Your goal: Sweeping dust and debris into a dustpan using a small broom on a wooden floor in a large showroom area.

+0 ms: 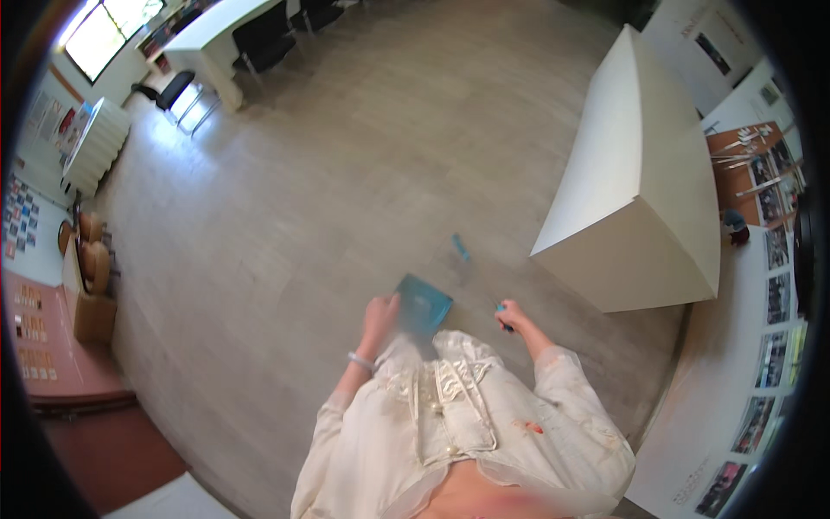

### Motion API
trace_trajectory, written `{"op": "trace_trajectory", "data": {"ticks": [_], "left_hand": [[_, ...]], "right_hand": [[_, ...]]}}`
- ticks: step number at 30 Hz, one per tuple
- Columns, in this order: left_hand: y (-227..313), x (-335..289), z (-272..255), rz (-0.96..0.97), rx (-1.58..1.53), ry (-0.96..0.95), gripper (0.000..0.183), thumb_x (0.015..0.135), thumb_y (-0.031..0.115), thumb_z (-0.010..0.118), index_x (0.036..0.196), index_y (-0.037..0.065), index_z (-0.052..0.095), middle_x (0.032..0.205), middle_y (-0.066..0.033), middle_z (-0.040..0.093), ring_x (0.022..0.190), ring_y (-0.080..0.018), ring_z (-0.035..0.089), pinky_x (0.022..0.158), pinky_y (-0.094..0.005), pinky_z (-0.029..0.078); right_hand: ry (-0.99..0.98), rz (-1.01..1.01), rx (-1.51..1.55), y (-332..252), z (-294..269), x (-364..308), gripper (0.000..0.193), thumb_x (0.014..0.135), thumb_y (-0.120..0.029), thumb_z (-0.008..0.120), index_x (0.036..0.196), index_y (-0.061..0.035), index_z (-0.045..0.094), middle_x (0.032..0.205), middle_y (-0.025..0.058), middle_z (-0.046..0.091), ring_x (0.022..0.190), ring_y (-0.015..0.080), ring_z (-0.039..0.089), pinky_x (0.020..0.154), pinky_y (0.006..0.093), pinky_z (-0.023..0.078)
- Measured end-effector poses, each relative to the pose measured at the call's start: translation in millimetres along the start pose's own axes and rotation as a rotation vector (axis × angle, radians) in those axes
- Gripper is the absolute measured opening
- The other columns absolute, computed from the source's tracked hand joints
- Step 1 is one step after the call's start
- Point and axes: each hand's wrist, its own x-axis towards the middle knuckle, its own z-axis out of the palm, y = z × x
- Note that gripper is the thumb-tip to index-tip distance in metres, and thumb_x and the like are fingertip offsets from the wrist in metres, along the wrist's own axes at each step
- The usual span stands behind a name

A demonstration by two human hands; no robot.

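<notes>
My left hand [379, 318], with a pale band at the wrist, is closed at the left side of a teal, squarish dustpan [424, 304]. The exact grip is blurred. My right hand [516, 317] wraps round the dark and teal handle end [504, 318] of what looks like a long-handled broom. Its thin shaft runs forward and left, faint against the floor, toward a small narrow teal head [461, 247]. That head lies beyond the dustpan and apart from it.
Grey-brown floor [328, 190] spreads ahead. A large white box-shaped stand [605, 173] rises close on the right. Photo panels [774, 294] line the right wall. At far left are a wooden counter [93, 316] and brown stools; black chairs [262, 39] and a white table stand at the back.
</notes>
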Motion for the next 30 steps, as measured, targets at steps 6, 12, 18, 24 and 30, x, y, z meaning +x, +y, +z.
{"op": "trace_trajectory", "data": {"ticks": [6,12,18,24,30], "left_hand": [[6.3,33.5,-31.8,-0.152,0.084,-0.044,0.036,0.08,0.036,0.053,0.091,0.006,0.068,0.082,-0.0172,0.065,0.08,-0.0345,0.062,0.073,-0.0401,0.048],[13.0,57.5,-52.3,-0.071,0.105,-0.053,0.033,0.078,0.037,0.054,0.084,0.007,0.068,0.076,-0.0158,0.064,0.077,-0.0338,0.061,0.071,-0.0399,0.048],[-5.5,84.5,-75.6,0.068,0.172,0.096,0.035,0.079,0.037,0.058,0.078,0.004,0.067,0.06,-0.0072,0.062,0.054,-0.0179,0.06,0.055,-0.0296,0.048],[20.2,121.5,-93.9,-0.244,-0.057,0.024,0.04,0.078,0.044,0.059,0.083,0.005,0.068,0.066,-0.0061,0.063,0.057,-0.0145,0.06,0.056,-0.0276,0.048],[34.2,163.5,-78.5,-0.398,-0.304,0.115,0.037,0.08,0.038,0.057,0.08,0.002,0.066,0.069,-0.0054,0.063,0.049,-0.0119,0.054,0.052,-0.0246,0.049]], "right_hand": [[0.048,0.063,-0.018,-56.1,91.0,21.3,0.042,0.064,0.001,0.062,0.106,-0.0033,0.053,0.058,0.0081,0.055,0.042,0.0173,0.052,0.035,0.0355,0.037],[-0.15,-0.219,0.014,-22.7,91.5,38.3,0.058,0.064,0.002,0.062,0.121,-0.0061,0.051,0.064,0.0096,0.057,0.043,0.015,0.051,0.036,0.0327,0.036],[-0.208,0.039,0.082,-129.6,22.6,12.7,0.058,0.064,0.005,0.055,0.122,-0.0011,0.048,0.062,0.0089,0.055,0.04,0.0137,0.048,0.036,0.0292,0.037],[-0.071,-0.15,0.011,-178.9,32.9,95.1,0.057,0.064,0.004,0.054,0.121,0.0033,0.047,0.064,0.0099,0.055,0.04,0.0151,0.05,0.038,0.0309,0.039],[-0.245,-0.357,-0.413,-165.6,38.7,162.4,0.062,0.061,-0.001,0.06,0.12,0.0081,0.045,0.085,0.0187,0.062,0.051,0.0212,0.059,0.045,0.0314,0.045]]}}
